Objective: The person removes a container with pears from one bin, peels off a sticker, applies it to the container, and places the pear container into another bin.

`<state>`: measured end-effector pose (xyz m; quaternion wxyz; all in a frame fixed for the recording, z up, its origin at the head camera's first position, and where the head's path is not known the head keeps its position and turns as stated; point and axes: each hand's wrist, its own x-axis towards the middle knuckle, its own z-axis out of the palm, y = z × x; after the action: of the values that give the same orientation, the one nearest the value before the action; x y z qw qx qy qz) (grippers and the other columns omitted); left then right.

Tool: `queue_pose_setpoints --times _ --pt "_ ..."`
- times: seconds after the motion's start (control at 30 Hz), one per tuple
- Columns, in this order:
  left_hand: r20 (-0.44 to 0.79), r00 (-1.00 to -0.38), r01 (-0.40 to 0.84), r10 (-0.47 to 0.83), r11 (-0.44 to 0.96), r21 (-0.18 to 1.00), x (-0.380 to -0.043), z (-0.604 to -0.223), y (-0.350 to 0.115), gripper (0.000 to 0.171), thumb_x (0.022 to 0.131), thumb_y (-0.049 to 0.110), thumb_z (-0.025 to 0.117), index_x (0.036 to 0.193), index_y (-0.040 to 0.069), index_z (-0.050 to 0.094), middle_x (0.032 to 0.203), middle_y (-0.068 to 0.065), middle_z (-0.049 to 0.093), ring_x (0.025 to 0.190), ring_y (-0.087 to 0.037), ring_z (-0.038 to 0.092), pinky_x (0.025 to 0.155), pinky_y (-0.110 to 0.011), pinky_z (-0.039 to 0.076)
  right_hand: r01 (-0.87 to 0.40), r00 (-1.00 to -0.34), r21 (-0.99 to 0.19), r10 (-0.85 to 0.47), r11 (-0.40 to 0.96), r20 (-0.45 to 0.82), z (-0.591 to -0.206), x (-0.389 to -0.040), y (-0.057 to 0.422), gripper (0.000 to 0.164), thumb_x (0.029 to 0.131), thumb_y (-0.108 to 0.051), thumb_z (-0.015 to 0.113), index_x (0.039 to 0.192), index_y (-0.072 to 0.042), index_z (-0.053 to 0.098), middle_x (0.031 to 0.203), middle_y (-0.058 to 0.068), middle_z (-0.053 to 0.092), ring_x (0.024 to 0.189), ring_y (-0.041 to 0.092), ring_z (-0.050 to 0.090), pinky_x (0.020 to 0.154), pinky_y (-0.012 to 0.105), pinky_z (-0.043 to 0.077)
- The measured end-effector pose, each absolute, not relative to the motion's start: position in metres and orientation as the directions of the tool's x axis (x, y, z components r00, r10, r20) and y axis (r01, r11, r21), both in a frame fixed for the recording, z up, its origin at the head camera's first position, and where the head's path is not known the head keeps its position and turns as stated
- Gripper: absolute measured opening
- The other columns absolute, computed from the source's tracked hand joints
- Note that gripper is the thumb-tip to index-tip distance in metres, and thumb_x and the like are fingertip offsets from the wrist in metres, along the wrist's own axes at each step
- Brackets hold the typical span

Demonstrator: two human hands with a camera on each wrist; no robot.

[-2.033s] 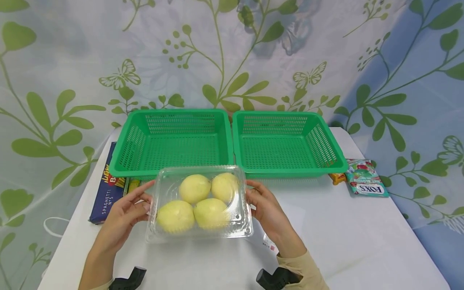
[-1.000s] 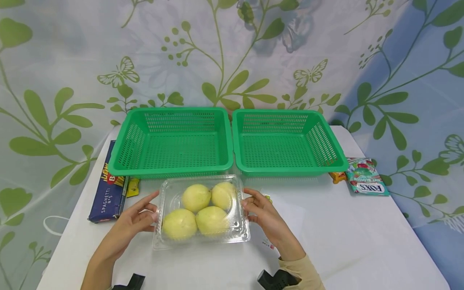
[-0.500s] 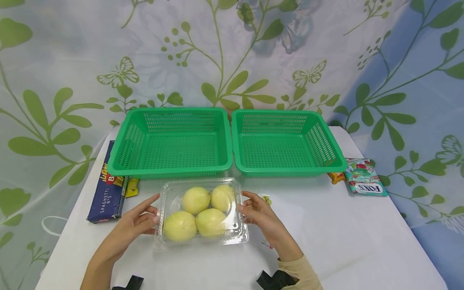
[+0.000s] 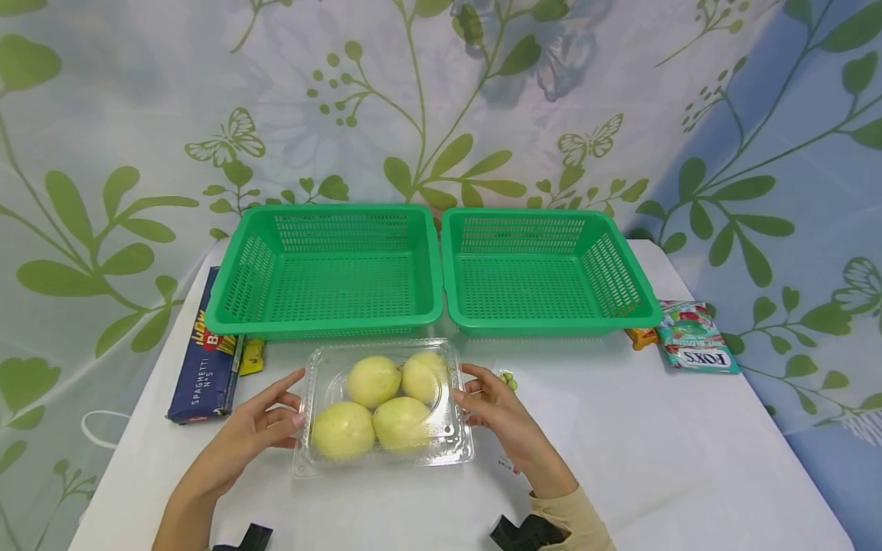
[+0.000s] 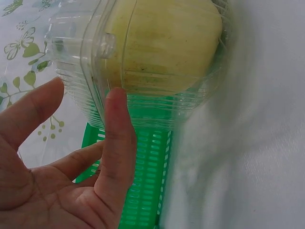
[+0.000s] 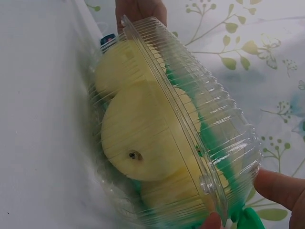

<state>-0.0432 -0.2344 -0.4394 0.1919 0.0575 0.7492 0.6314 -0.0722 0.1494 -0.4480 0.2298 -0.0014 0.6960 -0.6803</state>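
Note:
A clear plastic clamshell box [image 4: 324, 458] with several round, pale yellow fruits [image 4: 343, 431] inside sits low in front of the baskets, lid side up. My left hand [image 4: 244, 428] holds its left end; in the left wrist view the thumb and forefinger tips [image 5: 116, 98] lie at the rim and side wall. On the opposite end my right hand [image 4: 506, 417] grips the box, thumb at the rim and fingers along the side. One fruit's dark blossom end [image 6: 136, 155] shows in the right wrist view. The rest of the right hand is cut off there.
Two green baskets [image 4: 344, 330] [image 4: 551, 327] stand side by side behind the box. At left lie a blue spaghetti box [image 4: 203, 367] and a yellow packet [image 4: 253, 357]. An orange packet [image 4: 642, 337] and a Fox's candy bag [image 4: 696, 337] lie at right. A printed sheet [image 4: 551, 402] lies beside my right hand.
Since two seconds ago both hands have brought the fruit box down and toward me, away from the baskets' front edges. Over the last half second it is nearly still.

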Motion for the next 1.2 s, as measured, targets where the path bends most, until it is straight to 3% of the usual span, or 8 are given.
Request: queue_pose_setpoints --times 0.77,1.2 --pt "-0.168 -0.947 -0.121 0.273 0.181 0.976 -0.052 -0.443 -0.227 0.064 0.102 0.011 0.057 0.158 0.002 0.026 0.114 -0.003 0.052 0.089 -0.004 0.064 0.079 -0.031 0.061 0.295 -0.915 -0.951 -0.259 0.094 -0.309 -0.443 -0.086 0.144 0.066 0.098 -0.026 0.064 0.154 -0.005 0.036 0.108 0.003 0.047 0.096 0.016 0.049 0.084 0.031 0.05" --pt "-0.169 -0.953 -0.118 0.251 0.206 0.971 -0.059 -0.442 -0.223 0.064 0.102 0.013 0.056 0.158 0.002 0.027 0.114 -0.004 0.052 0.09 -0.005 0.064 0.08 -0.029 0.061 0.291 -0.919 -0.952 -0.252 0.091 -0.304 -0.444 -0.095 0.146 0.062 0.099 -0.028 0.062 0.152 -0.005 0.04 0.121 0.01 0.047 0.106 0.017 0.05 0.088 0.031 0.051"
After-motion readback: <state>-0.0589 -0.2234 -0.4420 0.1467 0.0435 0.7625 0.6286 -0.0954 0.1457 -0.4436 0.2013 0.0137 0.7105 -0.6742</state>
